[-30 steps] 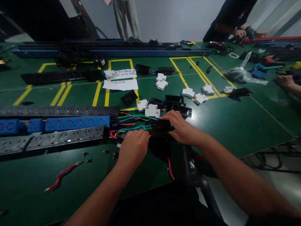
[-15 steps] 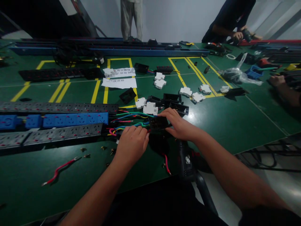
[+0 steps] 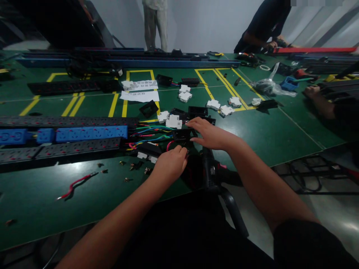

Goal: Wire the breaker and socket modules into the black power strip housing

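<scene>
My left hand point(image 3: 172, 161) is closed in a pinch just below a small black plastic box point(image 3: 181, 135). A red wire point(image 3: 169, 144) loops from beside the box down to these fingers, and its end is hidden behind them. My right hand point(image 3: 209, 133) straddles the box's right end, thumb low and fingers along the far side. Coloured wires point(image 3: 157, 129) run from the box leftward to the socket strips. Under my left wrist's far side lies a black part with white pieces point(image 3: 148, 149). White breaker modules point(image 3: 174, 121) sit just beyond the box.
Black socket strips point(image 3: 81, 148) and a blue socket strip point(image 3: 91, 133) lie at left. A power drill point(image 3: 209, 170) rests at the table's near edge. Loose screws point(image 3: 131, 166) and a red cable point(image 3: 75, 184) lie in front. Other people work across the table point(image 3: 291, 130).
My left hand has drawn down and right, away from the box's edge, and the red wire loop now shows. My right hand stays by the box. The view has shifted slightly.
</scene>
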Demonstrator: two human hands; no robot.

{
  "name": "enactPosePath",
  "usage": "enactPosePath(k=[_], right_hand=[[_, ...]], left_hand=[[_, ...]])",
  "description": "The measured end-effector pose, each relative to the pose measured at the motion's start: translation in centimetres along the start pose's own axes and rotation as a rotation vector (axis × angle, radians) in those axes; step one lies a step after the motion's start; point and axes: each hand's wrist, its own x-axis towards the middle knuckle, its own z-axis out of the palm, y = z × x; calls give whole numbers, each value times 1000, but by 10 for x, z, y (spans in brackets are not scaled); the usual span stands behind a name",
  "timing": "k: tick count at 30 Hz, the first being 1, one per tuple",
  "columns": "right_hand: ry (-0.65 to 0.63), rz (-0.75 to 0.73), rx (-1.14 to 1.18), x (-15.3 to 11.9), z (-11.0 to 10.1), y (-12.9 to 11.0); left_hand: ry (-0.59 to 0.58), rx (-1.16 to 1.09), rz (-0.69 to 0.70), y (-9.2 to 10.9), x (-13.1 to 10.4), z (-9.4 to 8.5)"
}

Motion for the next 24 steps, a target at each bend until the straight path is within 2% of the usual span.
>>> enactPosePath(k=[3, 6, 8, 11, 13, 17, 20, 24], right_hand=[[80, 149, -17, -35, -28, -19], [6, 375, -44, -92, -36, -44], [-49, 442, -59, -134, -25, -59], [-61, 391, -100, -180, 7, -76], [-24, 373, -150, -193, 31, -81], [132, 454, -323, -194, 65, -81], [207, 458, -360, -195, 77, -74], [278, 433, -284, -203, 81, -65]], left_hand=[[-24, 18, -86, 14, 8, 6], [6, 28, -128, 19, 13, 9], [28, 43, -122, 20, 13, 12], [76, 64, -102, 21, 13, 19], [112, 62, -92, 21, 13, 23], [227, -55, -90, 16, 7, 26], [318, -328, -89, 4, -8, 25], [403, -652, -127, -17, -33, 25]])
